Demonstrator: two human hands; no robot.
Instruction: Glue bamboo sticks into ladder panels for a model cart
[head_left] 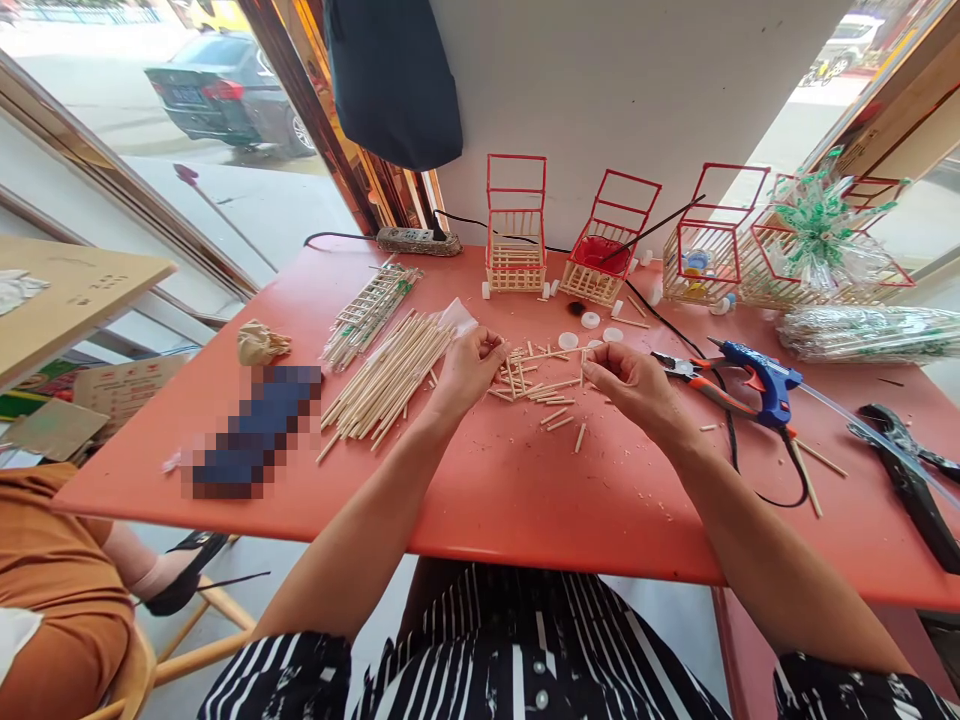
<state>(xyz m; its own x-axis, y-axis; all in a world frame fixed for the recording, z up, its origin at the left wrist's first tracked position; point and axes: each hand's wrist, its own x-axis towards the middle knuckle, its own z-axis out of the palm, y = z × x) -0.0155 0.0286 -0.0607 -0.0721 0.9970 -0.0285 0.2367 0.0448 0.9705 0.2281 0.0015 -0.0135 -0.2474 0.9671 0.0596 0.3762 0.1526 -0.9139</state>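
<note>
My left hand (472, 362) is closed in a pinch at one end of a thin wooden stick (547, 355) that spans the gap between my hands. Opposite it, my right hand (626, 378) pinches a short wooden stick (583, 368), held upright at the other end of the long one. I cannot make out whether the two are joined. Beneath my hands, several short cut sticks (551, 391) lie scattered on the red table (510, 500). A bundle of long wooden sticks (390, 375) rests beside my left wrist. White round caps (590, 320) lie just beyond my right hand.
Small stick-built carts (516, 240) with red frames stand along the back. Pliers (701, 382) and a blue glue gun (772, 385) with its cord lie right of my right hand. A power strip (418, 240) sits at the back. Someone in orange (67, 590) sits at left.
</note>
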